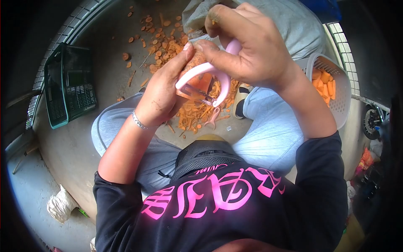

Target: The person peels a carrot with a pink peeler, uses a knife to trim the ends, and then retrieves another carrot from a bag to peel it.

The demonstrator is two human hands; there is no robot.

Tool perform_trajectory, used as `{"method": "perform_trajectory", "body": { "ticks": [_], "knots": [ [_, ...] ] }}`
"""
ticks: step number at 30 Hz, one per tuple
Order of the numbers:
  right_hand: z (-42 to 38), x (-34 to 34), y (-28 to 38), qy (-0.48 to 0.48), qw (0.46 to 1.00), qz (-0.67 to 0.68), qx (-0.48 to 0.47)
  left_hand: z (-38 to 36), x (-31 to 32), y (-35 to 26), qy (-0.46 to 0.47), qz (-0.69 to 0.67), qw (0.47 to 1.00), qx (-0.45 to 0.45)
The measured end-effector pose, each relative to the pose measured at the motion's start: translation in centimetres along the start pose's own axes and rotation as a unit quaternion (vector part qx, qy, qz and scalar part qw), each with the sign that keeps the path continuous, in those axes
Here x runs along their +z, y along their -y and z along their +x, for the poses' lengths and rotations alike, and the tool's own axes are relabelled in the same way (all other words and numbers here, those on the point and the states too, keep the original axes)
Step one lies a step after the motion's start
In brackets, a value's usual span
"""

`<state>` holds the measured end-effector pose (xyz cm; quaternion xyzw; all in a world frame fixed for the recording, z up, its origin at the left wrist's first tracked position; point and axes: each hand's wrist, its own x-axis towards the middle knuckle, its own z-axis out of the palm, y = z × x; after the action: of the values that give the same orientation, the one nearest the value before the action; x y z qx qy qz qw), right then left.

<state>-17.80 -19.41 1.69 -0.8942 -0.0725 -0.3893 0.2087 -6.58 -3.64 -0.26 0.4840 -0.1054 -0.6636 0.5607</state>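
Observation:
My left hand (pixel 164 86) is wrapped around a thick carrot (pixel 203 83), part of which still has rough, dirty skin near the thumb. A pink peeler (pixel 223 80) is gripped by its handle in my right hand (pixel 254 48). The peeler's blade lies across the lower, brighter orange part of the carrot. Both thumbs come close together at the carrot's upper end. Under the hands, orange peelings (pixel 191 115) are heaped on the floor, and a second pink peeler (pixel 213 119) lies at their near edge.
Carrot slices and ends (pixel 157 54) are scattered on the floor ahead. A pale perforated basket (pixel 342 92) at the right holds peeled carrots (pixel 324 86). To the left stands a dark green crate (pixel 58 94). A large grey sack (pixel 296 29) lies beyond my right hand.

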Motion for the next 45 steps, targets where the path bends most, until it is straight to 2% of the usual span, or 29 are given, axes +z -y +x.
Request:
{"method": "perform_trajectory", "body": {
  "ticks": [1,4,7,10,11,13,15,17,18,21,23,25,27,30,32,34,36,38,39,40,43,44,45],
  "knots": [
    [0.0,0.1,-0.1,-0.005,1.0,0.007,0.0,0.0,-0.2,0.0,0.022,-0.007,1.0,0.003],
    [0.1,0.1,-0.2,-0.02,0.999,0.027,-0.012,-0.2,-0.3,-0.2,0.004,0.042,0.999,0.002],
    [0.3,-0.3,-0.1,-0.007,1.0,0.017,-0.005,-0.1,-0.7,-0.2,0.039,0.053,0.998,0.023],
    [0.8,-2.0,-1.0,0.045,0.995,-0.074,0.05,-0.2,-0.8,-0.1,0.027,0.077,0.995,0.065],
    [0.7,-2.6,-1.7,0.066,0.988,-0.116,0.075,-0.3,-0.6,0.0,0.019,0.069,0.996,0.048],
    [0.2,-2.8,-3.0,0.015,0.981,-0.172,0.088,-0.7,-0.4,0.0,0.002,0.053,0.998,0.015],
    [0.1,-2.7,-3.1,-0.011,0.976,-0.099,0.192,-0.1,-1.1,0.1,0.048,0.008,0.999,0.003],
    [0.2,-2.3,-2.0,-0.007,0.979,-0.01,0.203,0.4,-1.7,0.4,0.092,-0.043,0.995,-0.007],
    [0.3,-2.1,-1.1,-0.006,0.978,0.034,0.208,0.3,-1.6,0.3,0.071,-0.068,0.995,-0.013],
    [0.8,-1.9,0.6,0.03,0.993,-0.003,0.112,0.3,-0.1,0.1,0.011,-0.113,0.993,-0.027],
    [0.6,-1.3,0.9,0.015,0.998,-0.02,0.064,0.6,0.4,0.3,-0.029,-0.107,0.993,-0.031],
    [0.5,-1.0,1.1,0.019,0.998,-0.035,0.041,0.7,-0.7,0.6,0.042,-0.111,0.993,-0.013],
    [0.8,-1.1,1.9,0.05,0.995,-0.042,0.07,0.6,-1.2,0.6,0.101,-0.123,0.987,-0.007],
    [0.7,-0.4,2.8,0.091,0.989,-0.046,0.112,0.2,-0.3,0.9,-0.018,0.028,0.999,0.025],
    [0.5,-0.1,2.5,0.076,0.992,-0.048,0.084,0.0,-1.1,1.7,-0.014,0.255,0.955,0.148],
    [0.5,0.0,2.0,0.072,0.994,-0.048,0.061,-0.1,-1.1,2.0,-0.032,0.288,0.942,0.167],
    [0.5,-0.1,1.3,0.078,0.995,-0.043,0.045,0.0,-0.2,2.1,-0.073,0.133,0.985,0.081],
    [0.1,-0.2,-0.4,0.069,0.995,-0.055,0.048,0.3,-0.7,2.1,-0.059,0.167,0.979,0.098],
    [-0.2,-0.4,-1.5,0.064,0.995,-0.061,0.049,0.1,-0.3,1.8,-0.061,0.075,0.995,0.027],
    [-0.2,-1.2,-2.8,0.092,0.988,-0.023,0.126,-0.2,0.6,0.9,-0.076,-0.02,0.996,-0.043],
    [-0.6,-1.5,-4.1,0.051,0.973,-0.068,0.213,-0.6,-0.1,1.3,-0.014,-0.017,0.999,-0.039],
    [-0.1,-1.9,-3.4,0.052,0.953,-0.041,0.297,0.0,-0.7,1.5,-0.004,-0.018,0.999,-0.03],
    [0.2,-1.8,-2.4,0.059,0.946,-0.019,0.318,0.3,-0.9,1.4,0.001,-0.022,0.999,-0.043]
  ]
}}
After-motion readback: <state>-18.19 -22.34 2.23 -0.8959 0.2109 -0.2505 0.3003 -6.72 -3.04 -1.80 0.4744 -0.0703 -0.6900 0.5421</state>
